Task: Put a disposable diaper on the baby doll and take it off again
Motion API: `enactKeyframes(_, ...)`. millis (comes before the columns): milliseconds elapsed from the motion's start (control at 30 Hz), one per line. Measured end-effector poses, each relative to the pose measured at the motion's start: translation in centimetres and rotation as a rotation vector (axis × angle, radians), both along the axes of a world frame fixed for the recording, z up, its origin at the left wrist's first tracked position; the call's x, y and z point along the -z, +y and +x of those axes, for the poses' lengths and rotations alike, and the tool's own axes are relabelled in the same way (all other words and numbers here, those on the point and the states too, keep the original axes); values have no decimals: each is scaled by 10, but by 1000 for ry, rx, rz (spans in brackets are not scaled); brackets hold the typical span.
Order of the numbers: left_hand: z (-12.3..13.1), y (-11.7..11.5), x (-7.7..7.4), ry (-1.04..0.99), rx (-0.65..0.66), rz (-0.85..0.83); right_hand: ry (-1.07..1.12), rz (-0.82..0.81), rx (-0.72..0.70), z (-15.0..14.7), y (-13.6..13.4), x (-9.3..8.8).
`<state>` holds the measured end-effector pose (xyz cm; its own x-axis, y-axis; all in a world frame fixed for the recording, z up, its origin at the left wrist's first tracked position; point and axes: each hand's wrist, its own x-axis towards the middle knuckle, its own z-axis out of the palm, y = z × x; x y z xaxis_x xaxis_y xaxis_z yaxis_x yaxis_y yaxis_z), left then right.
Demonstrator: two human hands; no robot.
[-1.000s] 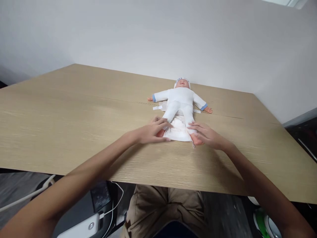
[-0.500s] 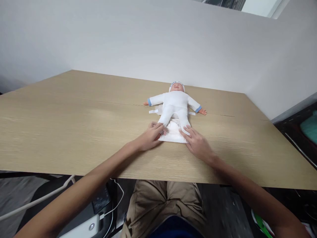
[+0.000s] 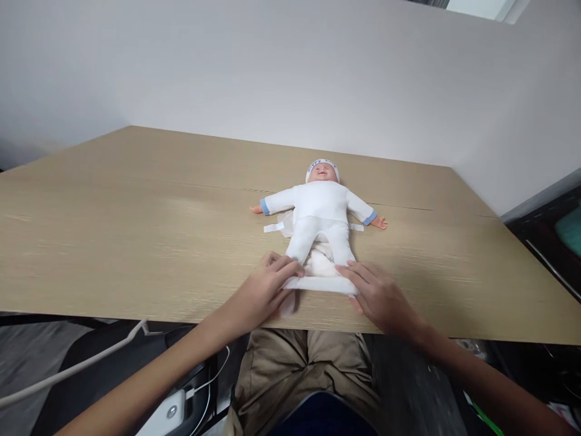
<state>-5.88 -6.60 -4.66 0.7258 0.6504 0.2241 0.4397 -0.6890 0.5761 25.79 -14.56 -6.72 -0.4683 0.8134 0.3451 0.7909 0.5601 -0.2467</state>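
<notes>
A baby doll (image 3: 321, 200) in a white suit with blue cuffs and a white cap lies face up on the table, its arms spread and its legs toward me. Beneath its hips is a white diaper (image 3: 320, 284), with a fastening tab sticking out on each side. The diaper's near edge stretches across the doll's lower legs, and the feet partly show below it. My left hand (image 3: 271, 283) pinches the left corner of this edge. At the right corner, my right hand (image 3: 379, 298) has its fingers closed on the diaper, beside the doll's other leg.
The wooden table (image 3: 149, 242) reaches back to a pale wall (image 3: 227, 72). Below its front edge, a white power bank (image 3: 166, 414) with a cable lies on a black seat at the left. A thick white cord (image 3: 77, 372) hangs nearby.
The doll and diaper have slid toward me, along with both hands. The diaper's near edge is now raised across the doll's lower legs, and its feet show below.
</notes>
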Motion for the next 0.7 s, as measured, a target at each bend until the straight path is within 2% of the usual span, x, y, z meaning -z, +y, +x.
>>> enactKeyframes(133,16,28,-30,-83,-93,-35,68,-32,30,6,34,-24)
enactKeyframes(267,39,82,-54,-134,-198,31,178,-4,77,17,91,-52)
enactKeyframes(367,52,124,-61,-114,-249,-76,246,-72,111,25,137,-63)
enactKeyframes(467,62,161,-54,-133,-248,-267,315,-170,118,33,179,-58)
enactKeyframes(600,71,199,-29,-232,-190,-451,512,-422,140,42,225,-32)
enactKeyframes(700,74,216,-12,-278,-211,-520,742,-620,76,47,247,-14)
